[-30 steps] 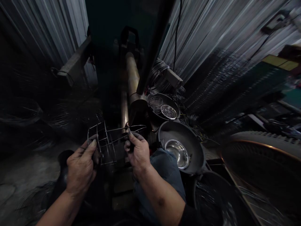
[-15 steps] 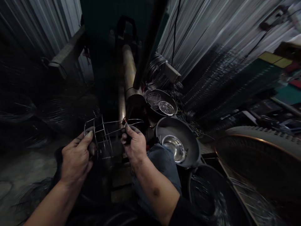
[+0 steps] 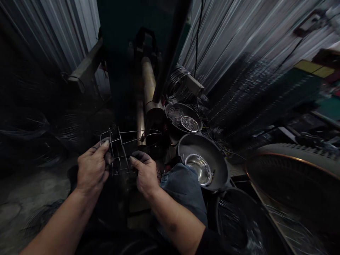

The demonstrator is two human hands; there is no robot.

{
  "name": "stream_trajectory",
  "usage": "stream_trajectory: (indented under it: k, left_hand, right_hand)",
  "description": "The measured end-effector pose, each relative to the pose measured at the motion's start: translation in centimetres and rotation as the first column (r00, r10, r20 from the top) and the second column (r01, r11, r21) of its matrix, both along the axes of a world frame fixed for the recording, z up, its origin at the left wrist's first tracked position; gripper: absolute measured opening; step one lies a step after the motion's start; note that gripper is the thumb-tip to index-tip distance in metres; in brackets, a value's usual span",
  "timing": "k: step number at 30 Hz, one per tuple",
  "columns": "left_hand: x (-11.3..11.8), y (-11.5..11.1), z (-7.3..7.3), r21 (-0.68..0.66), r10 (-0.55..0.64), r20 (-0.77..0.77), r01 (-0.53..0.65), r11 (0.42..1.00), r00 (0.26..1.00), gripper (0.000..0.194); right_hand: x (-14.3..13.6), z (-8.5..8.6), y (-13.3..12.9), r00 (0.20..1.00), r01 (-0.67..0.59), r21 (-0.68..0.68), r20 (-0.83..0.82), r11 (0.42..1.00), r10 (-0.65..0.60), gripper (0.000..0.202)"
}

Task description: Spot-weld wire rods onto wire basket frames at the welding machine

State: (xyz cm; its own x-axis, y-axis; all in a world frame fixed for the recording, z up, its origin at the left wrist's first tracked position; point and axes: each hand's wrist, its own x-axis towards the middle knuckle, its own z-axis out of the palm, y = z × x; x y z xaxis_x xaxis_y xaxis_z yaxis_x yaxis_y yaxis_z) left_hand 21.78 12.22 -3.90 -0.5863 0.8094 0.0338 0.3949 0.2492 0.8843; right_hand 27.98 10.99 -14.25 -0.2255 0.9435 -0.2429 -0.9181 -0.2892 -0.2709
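Because left hand (image 3: 91, 168) pinches wire frame (image 3: 122, 142) at left end, loop juts out by rod (image 3: 140, 131), likely for access. Right hand (image 3: 147, 175) curled beside frame; grip unclear. Bowl (image 3: 198, 170) sits in pan (image 3: 220, 161), handy.

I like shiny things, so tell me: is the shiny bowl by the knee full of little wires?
No, the shiny bowl shows a bare, gleaming inside.

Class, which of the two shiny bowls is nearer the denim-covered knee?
The smooth bowl in the middle pan, beside the knee; the other bowl sits in the farther pan.
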Motion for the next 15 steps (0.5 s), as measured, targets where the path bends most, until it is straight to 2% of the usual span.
stream_trajectory:
  k: [2,5,8,10,12,15]
  left_hand:
    - [0.0,0.1,0.0,-0.003,-0.015,0.015,0.015,1.000,1.000,0.046]
    - [-0.2,0.1,-0.3,-0.003,-0.051,0.012,0.051,0.999,0.999,0.047]
    - [-0.8,-0.2,-0.4,0.003,-0.058,0.010,0.058,0.998,0.998,0.050]
    - [-1.4,-1.0,0.1,-0.049,-0.070,-0.012,0.069,0.996,0.997,0.057]
    - [-2.1,-2.3,0.9,-0.199,-0.102,-0.040,0.092,0.976,0.994,0.067]
    - [-3.6,-5.7,1.8,-0.380,-0.164,0.081,0.183,0.907,0.983,0.071]
  right_hand:
    - [-0.4,-0.7,-0.1,0.999,-0.008,0.064,0.054,0.998,0.004,0.062]
    - [-0.4,-1.4,-0.6,0.975,-0.067,0.208,0.223,0.976,0.019,0.056]
    - [0.3,-1.4,-2.0,0.925,-0.197,0.286,0.372,0.938,0.081,0.050]
    - [1.1,-0.9,-3.7,0.902,-0.299,0.324,0.402,0.898,0.156,0.042]
    - [2.1,-0.3,-5.4,0.897,-0.401,0.330,0.330,0.855,0.294,0.045]
    - [3.8,0.1,-6.8,0.845,-0.532,0.205,0.066,0.822,0.531,0.065]
